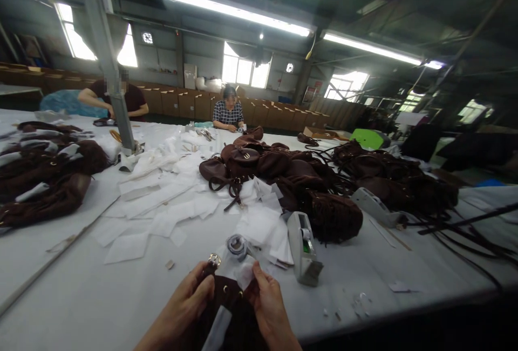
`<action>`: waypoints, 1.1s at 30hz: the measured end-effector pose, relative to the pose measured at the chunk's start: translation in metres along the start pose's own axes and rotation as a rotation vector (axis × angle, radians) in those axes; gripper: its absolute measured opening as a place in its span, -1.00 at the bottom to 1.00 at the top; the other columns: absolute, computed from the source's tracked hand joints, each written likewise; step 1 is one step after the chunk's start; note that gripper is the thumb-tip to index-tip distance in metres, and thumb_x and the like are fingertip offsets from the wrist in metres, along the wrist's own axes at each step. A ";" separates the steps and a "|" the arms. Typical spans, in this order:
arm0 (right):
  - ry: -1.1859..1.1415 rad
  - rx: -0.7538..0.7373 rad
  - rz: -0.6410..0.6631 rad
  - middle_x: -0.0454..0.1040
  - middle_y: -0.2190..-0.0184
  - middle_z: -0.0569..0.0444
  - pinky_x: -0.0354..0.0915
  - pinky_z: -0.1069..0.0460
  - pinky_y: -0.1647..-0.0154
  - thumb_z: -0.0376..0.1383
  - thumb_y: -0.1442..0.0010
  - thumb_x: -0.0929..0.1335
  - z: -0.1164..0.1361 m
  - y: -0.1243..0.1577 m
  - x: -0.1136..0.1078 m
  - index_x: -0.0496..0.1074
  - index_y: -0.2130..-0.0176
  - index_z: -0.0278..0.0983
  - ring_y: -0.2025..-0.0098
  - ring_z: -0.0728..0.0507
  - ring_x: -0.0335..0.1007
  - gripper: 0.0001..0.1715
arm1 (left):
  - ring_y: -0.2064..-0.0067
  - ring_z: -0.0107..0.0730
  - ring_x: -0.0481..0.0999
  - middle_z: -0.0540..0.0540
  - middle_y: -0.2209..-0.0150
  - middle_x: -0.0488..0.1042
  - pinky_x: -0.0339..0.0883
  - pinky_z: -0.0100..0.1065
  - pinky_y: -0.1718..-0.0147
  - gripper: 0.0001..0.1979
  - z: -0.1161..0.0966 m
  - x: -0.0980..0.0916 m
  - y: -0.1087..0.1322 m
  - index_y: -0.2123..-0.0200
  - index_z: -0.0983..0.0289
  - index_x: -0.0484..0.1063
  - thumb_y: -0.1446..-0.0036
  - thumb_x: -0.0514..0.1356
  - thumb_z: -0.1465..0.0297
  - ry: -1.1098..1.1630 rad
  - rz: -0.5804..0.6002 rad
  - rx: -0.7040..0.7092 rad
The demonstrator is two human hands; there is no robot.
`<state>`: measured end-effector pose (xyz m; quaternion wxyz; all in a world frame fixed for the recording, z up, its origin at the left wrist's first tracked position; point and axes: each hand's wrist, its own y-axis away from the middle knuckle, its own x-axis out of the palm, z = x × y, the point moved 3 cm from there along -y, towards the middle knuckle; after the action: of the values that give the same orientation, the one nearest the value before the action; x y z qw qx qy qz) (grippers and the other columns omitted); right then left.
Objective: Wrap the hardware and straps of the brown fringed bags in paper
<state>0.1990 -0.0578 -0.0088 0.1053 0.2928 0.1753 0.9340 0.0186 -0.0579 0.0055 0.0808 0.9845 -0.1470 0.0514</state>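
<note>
My left hand (193,292) is closed on the upper edge of a dark brown bag (243,329), beside a strap with a gold buckle (214,259). Between the thumb and fingers of my right hand (267,297) is a piece of thin white wrapping (244,274), held at the bag's top edge. Gold eyelets show along that edge, and a white strip (217,328) lies over the bag's front. Just beyond my hands sits a grey coiled roll (237,246). The lower part of the bag runs out of view.
A tape dispenser (303,251) stands right of my hands, with loose white sheets (263,227) beside it. Brown bags (279,164) are piled behind, more (52,178) at left. A metal post (107,54) rises from the table. Two people sit across it.
</note>
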 end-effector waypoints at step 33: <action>0.007 0.001 0.229 0.48 0.55 0.08 0.28 0.09 0.42 -0.04 -0.05 0.46 -0.001 0.018 0.025 0.47 0.47 -0.33 0.51 -0.02 0.36 -0.61 | 0.61 -0.58 0.10 -0.14 0.65 0.19 -0.08 -0.46 0.61 -0.65 0.009 0.024 -0.001 0.42 0.27 0.24 -0.14 0.12 0.08 -0.099 0.133 -0.022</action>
<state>0.1764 -0.0672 0.0098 -0.0029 0.3077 0.1415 0.9409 0.0423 -0.0648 -0.0007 0.0805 0.9729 -0.2164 0.0064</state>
